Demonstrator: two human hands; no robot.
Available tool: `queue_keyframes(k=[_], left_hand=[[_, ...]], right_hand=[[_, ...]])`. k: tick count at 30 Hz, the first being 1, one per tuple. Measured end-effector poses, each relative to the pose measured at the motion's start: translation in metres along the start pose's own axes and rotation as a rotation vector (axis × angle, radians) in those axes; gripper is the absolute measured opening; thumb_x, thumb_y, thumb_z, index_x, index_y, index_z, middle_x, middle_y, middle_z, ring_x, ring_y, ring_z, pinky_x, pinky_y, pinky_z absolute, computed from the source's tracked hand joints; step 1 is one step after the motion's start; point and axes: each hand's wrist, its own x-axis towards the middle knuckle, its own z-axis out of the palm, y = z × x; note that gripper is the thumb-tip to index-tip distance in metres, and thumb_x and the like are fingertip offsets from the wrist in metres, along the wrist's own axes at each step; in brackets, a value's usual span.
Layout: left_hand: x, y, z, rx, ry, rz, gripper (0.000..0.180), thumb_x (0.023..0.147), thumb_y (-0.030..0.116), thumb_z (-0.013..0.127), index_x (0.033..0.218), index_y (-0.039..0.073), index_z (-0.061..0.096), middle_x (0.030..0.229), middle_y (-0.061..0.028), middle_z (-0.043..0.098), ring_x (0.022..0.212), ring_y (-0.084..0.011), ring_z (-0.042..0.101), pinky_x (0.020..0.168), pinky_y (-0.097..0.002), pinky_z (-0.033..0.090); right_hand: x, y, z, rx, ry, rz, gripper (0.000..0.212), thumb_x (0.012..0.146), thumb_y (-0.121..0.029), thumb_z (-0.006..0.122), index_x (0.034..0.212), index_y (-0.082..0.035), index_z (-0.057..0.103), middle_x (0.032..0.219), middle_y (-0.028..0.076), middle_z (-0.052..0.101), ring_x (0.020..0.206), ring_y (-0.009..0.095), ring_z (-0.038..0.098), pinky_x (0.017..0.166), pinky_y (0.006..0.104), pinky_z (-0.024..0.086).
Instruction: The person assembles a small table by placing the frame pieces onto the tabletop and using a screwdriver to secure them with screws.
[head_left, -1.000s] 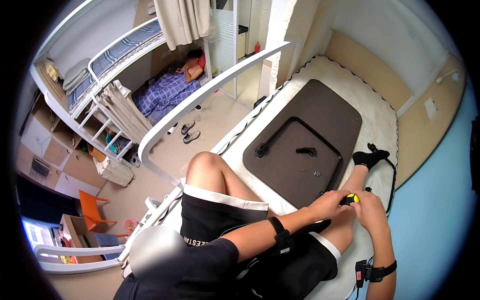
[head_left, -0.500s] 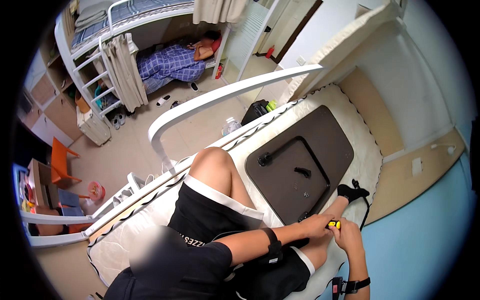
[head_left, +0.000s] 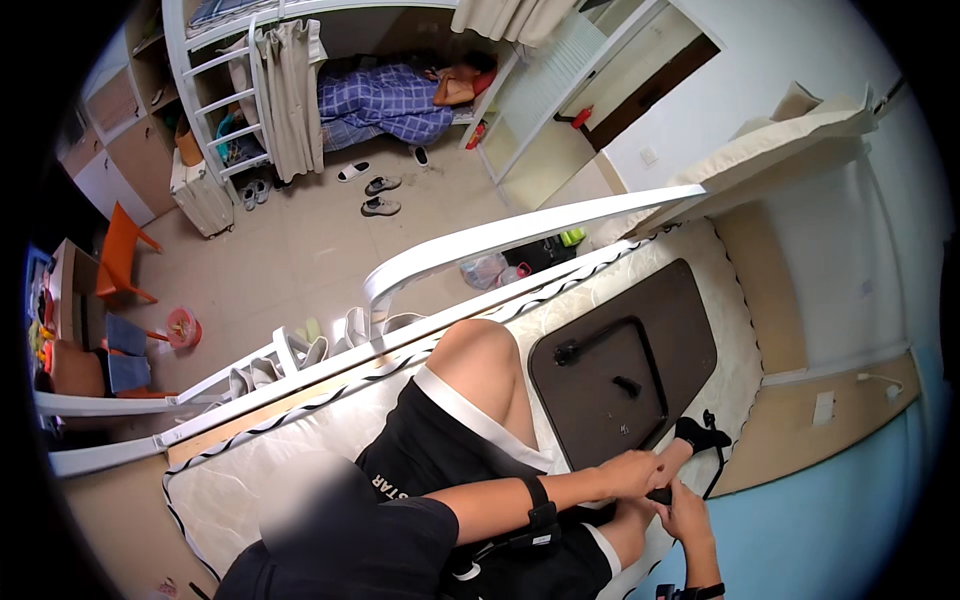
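Observation:
My left hand (head_left: 632, 473) and my right hand (head_left: 686, 514) are closed together over my lower right leg. Between their fingers is a small black-and-yellow tool (head_left: 660, 495); only a dark part of it shows now, and its exact kind I cannot make out. Just beyond my hands lies a dark brown tabletop (head_left: 570, 400), underside up on the mattress. A black bent-tube leg frame (head_left: 655, 365) rests against it. On the panel are a loose black bracket piece (head_left: 627, 386) and several tiny metal parts (head_left: 624, 430), apparently screws.
I sit on an upper bunk's cream mattress (head_left: 240, 485), bordered by a white guard rail (head_left: 520, 225). Below, the tiled floor holds shoes (head_left: 380, 207), an orange chair (head_left: 122, 255) and a white suitcase (head_left: 203, 195). Across the room a person lies under a blue checked quilt (head_left: 385, 105).
My view has shifted, so the room and tabletop sit differently in it. My hands remain together on the tool, whose yellow part has become hidden.

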Motion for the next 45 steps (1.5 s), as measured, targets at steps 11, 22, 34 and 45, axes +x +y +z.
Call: queue_keyframes(k=[11, 22, 34, 45], left_hand=[[0.000, 0.000, -0.043, -0.093, 0.158, 0.005, 0.026, 0.087, 0.017, 0.059, 0.106, 0.000, 0.060, 0.102, -0.0201, 0.062, 0.098, -0.0384, 0.060, 0.084, -0.0433, 0.049], [0.013, 0.002, -0.058, -0.077, 0.150, -0.071, 0.025, 0.089, 0.015, 0.063, 0.109, 0.000, 0.064, 0.103, -0.0156, 0.067, 0.097, -0.0244, 0.066, 0.082, -0.0330, 0.051], [0.016, -0.012, -0.068, -0.137, 0.182, -0.197, 0.024, 0.090, 0.017, 0.061, 0.106, 0.000, 0.064, 0.097, -0.0129, 0.069, 0.088, -0.0217, 0.066, 0.075, -0.0307, 0.050], [0.014, -0.025, -0.062, -0.088, 0.087, -0.268, 0.024, 0.094, 0.016, 0.061, 0.111, 0.000, 0.063, 0.101, -0.0039, 0.066, 0.092, -0.0085, 0.058, 0.083, -0.0229, 0.045]], right_hand=[[0.000, 0.008, 0.003, 0.113, -0.033, -0.040, 0.049, 0.079, -0.036, 0.073, 0.108, -0.002, 0.053, 0.106, 0.022, 0.061, 0.094, 0.041, 0.062, 0.072, 0.0483, 0.051], [0.042, 0.018, 0.003, 0.393, -0.424, 0.570, 0.060, 0.077, -0.052, 0.065, 0.088, 0.007, 0.066, 0.085, 0.025, 0.067, 0.079, 0.041, 0.066, 0.069, 0.0478, 0.052], [0.035, 0.020, 0.013, 0.061, -0.274, 0.147, 0.024, 0.073, -0.022, 0.066, 0.064, -0.001, 0.061, 0.063, 0.018, 0.064, 0.061, 0.029, 0.065, 0.056, 0.0373, 0.051], [0.024, 0.023, 0.030, -0.268, 0.214, -0.466, 0.031, 0.075, -0.024, 0.072, 0.089, -0.001, 0.057, 0.073, 0.017, 0.062, 0.069, 0.032, 0.064, 0.062, 0.0379, 0.053]])
